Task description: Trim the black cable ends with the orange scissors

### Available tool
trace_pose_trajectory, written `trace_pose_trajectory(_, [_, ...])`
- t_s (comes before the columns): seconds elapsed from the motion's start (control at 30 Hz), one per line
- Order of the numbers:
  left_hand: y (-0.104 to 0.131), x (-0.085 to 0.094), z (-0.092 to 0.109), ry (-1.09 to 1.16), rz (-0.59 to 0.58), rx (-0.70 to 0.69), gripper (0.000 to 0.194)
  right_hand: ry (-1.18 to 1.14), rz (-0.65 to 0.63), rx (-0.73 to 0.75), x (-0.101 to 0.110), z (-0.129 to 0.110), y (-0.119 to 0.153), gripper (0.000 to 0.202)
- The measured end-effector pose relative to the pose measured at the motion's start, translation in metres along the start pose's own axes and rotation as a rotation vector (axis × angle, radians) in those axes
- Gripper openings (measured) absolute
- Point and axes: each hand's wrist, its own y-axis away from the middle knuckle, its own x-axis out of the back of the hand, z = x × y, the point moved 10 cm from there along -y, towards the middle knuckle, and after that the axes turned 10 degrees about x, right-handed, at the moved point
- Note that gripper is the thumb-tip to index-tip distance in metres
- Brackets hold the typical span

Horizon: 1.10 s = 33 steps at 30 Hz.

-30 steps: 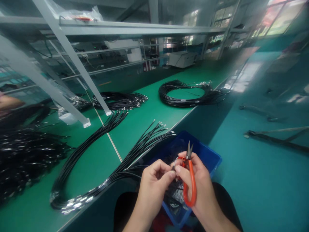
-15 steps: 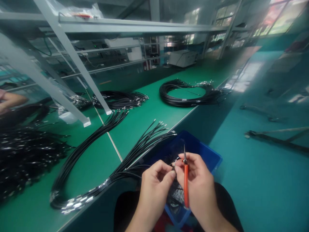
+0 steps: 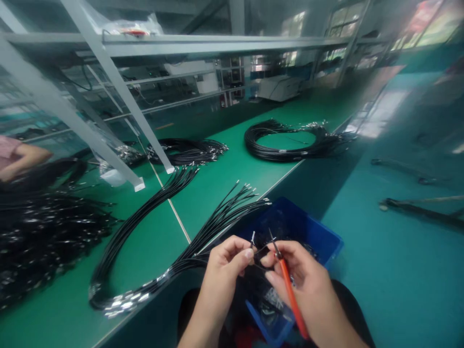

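My left hand (image 3: pixel 229 265) pinches a thin black cable (image 3: pixel 252 244) between thumb and forefinger, its pale metal tip pointing up. In my right hand (image 3: pixel 302 271) is a pair of red-handled pliers (image 3: pixel 293 298) with slender pointed jaws, which stand just right of the cable tip, apart from it. A thin dark strand runs between the two hands. Both hands are over a blue bin (image 3: pixel 328 245) holding small dark and clear pieces too blurred to name. To the left, a looped bundle of black cables (image 3: pixel 125 232) with silver ends lies on the green table (image 3: pixel 145 261).
More coiled black cables (image 3: pixel 279 153) lie farther along the table, and a dense dark pile (image 3: pixel 47 241) covers its left side. White shelf posts (image 3: pixel 119 87) rise from the tabletop. Another person's arm (image 3: pixel 31 159) shows at the far left. Wheeled stand legs (image 3: pixel 420 210) are on the floor at right.
My hands have moved slightly apart, and the cable's tip now shows above my left fingers. The pliers have tilted from nearly upright, jaws leaning left. The view has shifted a little.
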Motion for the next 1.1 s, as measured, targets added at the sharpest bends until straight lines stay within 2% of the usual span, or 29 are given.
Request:
trace_pose_trajectory(0.13, [-0.001, 0.002, -0.003, 0.075, -0.072, 0.052, 0.010, -0.441, -0.347, -0.310, -0.022, 0.017, 0.008, 0.029])
trace_pose_trajectory(0.23, [0.000, 0.000, -0.004, 0.139, -0.104, 0.087, 0.010, -0.623, -0.525, -0.425, -0.034, 0.020, 0.021, 0.034])
trace_pose_trajectory(0.4, [0.000, -0.003, 0.000, 0.154, -0.120, 0.067, 0.010, -0.661, -0.508, -0.488, -0.039, 0.035, 0.027, 0.025])
trace_pose_trajectory(0.67, [0.001, -0.008, 0.003, 0.123, -0.168, 0.019, 0.010, -0.668, -0.509, -0.460, -0.041, 0.016, 0.016, 0.028])
trace_pose_trajectory(0.93, [0.001, -0.006, 0.003, 0.087, -0.166, -0.003, 0.011, -0.598, -0.505, -0.504, -0.040, 0.030, 0.021, 0.023])
trace_pose_trajectory(1.1, [-0.001, -0.005, 0.001, 0.071, -0.158, 0.001, 0.012, -0.468, -0.551, -0.512, -0.040, 0.025, 0.019, 0.020])
